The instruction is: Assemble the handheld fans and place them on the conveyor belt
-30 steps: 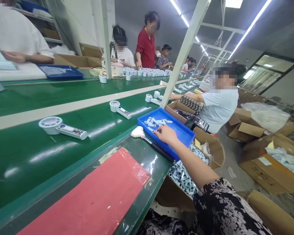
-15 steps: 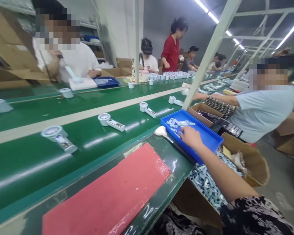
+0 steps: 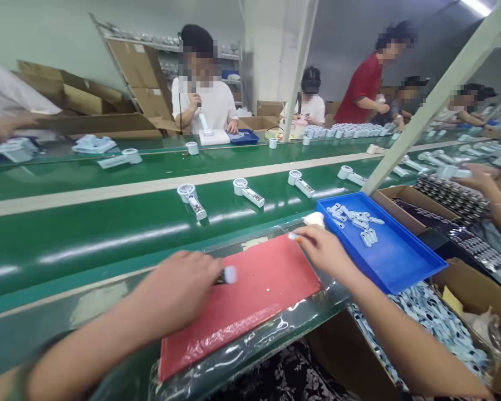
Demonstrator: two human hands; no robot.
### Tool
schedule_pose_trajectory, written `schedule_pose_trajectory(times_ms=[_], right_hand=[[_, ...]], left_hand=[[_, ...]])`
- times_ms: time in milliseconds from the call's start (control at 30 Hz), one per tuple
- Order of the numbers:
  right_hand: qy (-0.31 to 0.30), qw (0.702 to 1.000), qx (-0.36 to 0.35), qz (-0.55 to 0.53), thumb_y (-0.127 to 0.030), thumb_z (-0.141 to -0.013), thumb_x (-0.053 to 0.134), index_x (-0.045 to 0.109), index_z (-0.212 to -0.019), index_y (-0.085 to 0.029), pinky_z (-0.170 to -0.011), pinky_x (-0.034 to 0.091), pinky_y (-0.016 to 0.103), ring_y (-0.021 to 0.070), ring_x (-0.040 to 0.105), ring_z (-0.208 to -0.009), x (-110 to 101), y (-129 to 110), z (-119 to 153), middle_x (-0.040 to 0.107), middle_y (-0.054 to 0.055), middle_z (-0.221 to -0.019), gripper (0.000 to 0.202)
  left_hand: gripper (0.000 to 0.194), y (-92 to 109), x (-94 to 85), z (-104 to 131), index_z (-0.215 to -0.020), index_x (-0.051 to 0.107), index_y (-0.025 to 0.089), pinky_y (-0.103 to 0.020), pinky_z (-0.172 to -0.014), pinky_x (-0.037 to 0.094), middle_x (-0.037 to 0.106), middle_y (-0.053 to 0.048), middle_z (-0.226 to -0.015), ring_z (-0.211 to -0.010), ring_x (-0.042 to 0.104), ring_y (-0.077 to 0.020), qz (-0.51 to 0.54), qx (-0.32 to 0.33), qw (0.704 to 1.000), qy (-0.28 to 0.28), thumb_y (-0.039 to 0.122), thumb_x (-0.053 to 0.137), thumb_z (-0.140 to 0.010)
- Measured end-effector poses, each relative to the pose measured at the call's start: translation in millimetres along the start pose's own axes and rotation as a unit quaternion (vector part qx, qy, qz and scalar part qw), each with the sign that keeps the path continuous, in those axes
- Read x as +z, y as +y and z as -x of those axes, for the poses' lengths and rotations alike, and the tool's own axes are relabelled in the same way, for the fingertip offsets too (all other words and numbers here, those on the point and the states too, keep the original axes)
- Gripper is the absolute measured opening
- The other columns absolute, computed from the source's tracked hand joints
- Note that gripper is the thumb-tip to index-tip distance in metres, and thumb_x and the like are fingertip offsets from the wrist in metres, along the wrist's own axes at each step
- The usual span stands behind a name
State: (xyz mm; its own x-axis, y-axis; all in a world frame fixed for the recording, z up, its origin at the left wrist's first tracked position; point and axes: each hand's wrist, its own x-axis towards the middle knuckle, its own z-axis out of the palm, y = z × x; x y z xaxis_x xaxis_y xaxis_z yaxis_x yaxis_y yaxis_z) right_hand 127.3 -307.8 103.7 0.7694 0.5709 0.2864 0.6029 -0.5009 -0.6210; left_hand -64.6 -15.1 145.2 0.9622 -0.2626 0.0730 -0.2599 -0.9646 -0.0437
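Note:
My left hand, blurred by motion, is closed above the red mat. From its fingers sticks out a dark piece with a pale rounded end; the rest is hidden in the palm. Over the mat's far right corner, my right hand pinches a small pale plastic piece in its fingertips. To its right, the blue tray holds several small pale-blue plastic pieces with holes. A white-headed tool lies by the tray, partly hidden behind my right hand.
Round-headed, handled devices lie spaced along the green conveyor. A carton full of pale-blue parts stands below the tray. A slanted post rises behind the tray. Co-workers sit across the belt and at right.
My right hand has left the blue tray and moved left over the mat with a small pale piece. My left hand has come into view, holding a dark piece. The view has turned left.

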Motion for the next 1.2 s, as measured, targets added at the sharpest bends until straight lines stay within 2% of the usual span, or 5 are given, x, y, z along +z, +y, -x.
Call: schedule_pose_trajectory(times_ms=[133, 333, 633, 967, 1200], right_hand=[[-0.051, 0.993, -0.046, -0.092, -0.023, -0.097, 0.051, 0.073, -0.110, -0.027, -0.094, 0.050, 0.034, 0.0177, 0.066, -0.102, 32, -38, 12, 0.071, 0.003, -0.108, 0.025], [-0.125, 0.981, 0.023, -0.148, -0.028, -0.099, 0.051, 0.066, -0.109, -0.024, -0.074, 0.049, 0.031, 0.0168, 0.068, -0.083, 48, -62, 20, 0.075, 0.001, -0.096, 0.019], [-0.226, 0.973, -0.046, -0.009, -0.029, -0.099, 0.055, 0.063, -0.092, -0.020, -0.065, 0.039, 0.032, 0.0194, 0.065, -0.081, 79, -115, 4, 0.073, 0.003, -0.089, 0.013], [-0.178, 0.969, -0.081, -0.148, -0.023, -0.094, 0.065, 0.066, -0.085, -0.023, -0.080, 0.049, 0.029, 0.0152, 0.061, -0.093, 95, -84, 10, 0.065, 0.001, -0.097, 0.009], [-0.245, 0.945, -0.070, -0.204, -0.030, -0.090, 0.072, 0.065, -0.115, -0.024, -0.097, 0.050, 0.039, 0.0200, 0.062, -0.109, 96, -70, 22, 0.068, 0.004, -0.116, 0.027]], left_hand=[[0.020, 44, 27.5, -25, -0.109, 0.063, 0.020, -0.042, -0.078, 0.046, 0.069, -0.007, -0.094, -0.086, 0.063, -0.0276, -0.010, 0.024, 0.999, -0.042, 0.018, 0.055, -0.091], [0.034, 10, 50.3, 13, -0.128, 0.056, 0.022, -0.042, -0.090, 0.048, 0.063, -0.009, -0.121, -0.107, 0.059, -0.0272, 0.100, -0.048, 0.994, 0.013, 0.040, 0.052, -0.099], [0.027, 21, 53.7, 11, -0.118, 0.057, 0.021, -0.048, -0.103, 0.043, 0.063, -0.007, -0.122, -0.118, 0.054, -0.0263, 0.193, -0.056, 0.975, 0.094, 0.040, 0.051, -0.100], [0.026, 30, 56.1, 8, -0.105, 0.065, 0.021, -0.039, -0.088, 0.050, 0.067, -0.005, -0.107, -0.101, 0.057, -0.0217, 0.249, -0.095, 0.957, 0.113, 0.030, 0.041, -0.103], [0.023, 42, 51.8, 20, -0.100, 0.064, 0.021, -0.041, -0.086, 0.052, 0.067, -0.007, -0.108, -0.102, 0.060, -0.0240, 0.217, -0.090, 0.967, 0.101, 0.037, 0.047, -0.101]])
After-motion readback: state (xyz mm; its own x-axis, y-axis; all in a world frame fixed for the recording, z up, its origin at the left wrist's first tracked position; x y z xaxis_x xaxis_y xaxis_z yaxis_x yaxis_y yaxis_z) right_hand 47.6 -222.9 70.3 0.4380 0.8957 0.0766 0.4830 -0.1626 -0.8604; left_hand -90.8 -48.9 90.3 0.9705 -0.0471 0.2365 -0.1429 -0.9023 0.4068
